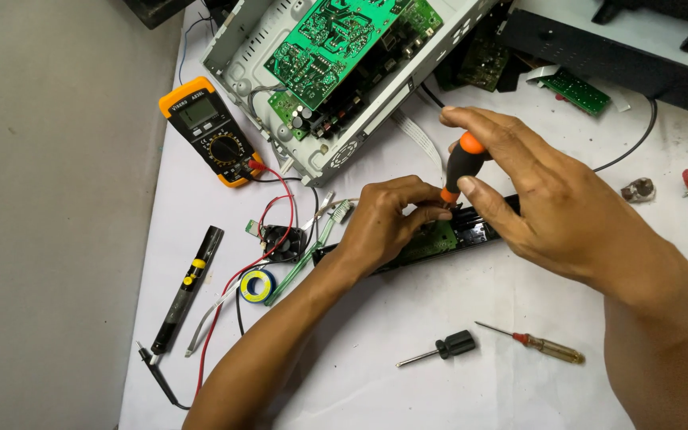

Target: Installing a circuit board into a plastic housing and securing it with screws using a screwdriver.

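My right hand (547, 195) grips a screwdriver (462, 163) with a black and orange handle, held upright, tip down on a long black panel (483, 231) that carries a green circuit board (431, 239). My left hand (388, 219) rests on that panel and pinches near the screwdriver's tip, with the fingers curled over the board. The panel lies across the white table (439, 318), partly hidden under both hands.
An open grey metal chassis (320, 151) with a green board (336, 44) sits at the back. A yellow multimeter (209, 131) with red and black leads lies left. A black tool (189, 287), tape roll (256, 285) and two screwdrivers (443, 349) (535, 344) lie near.
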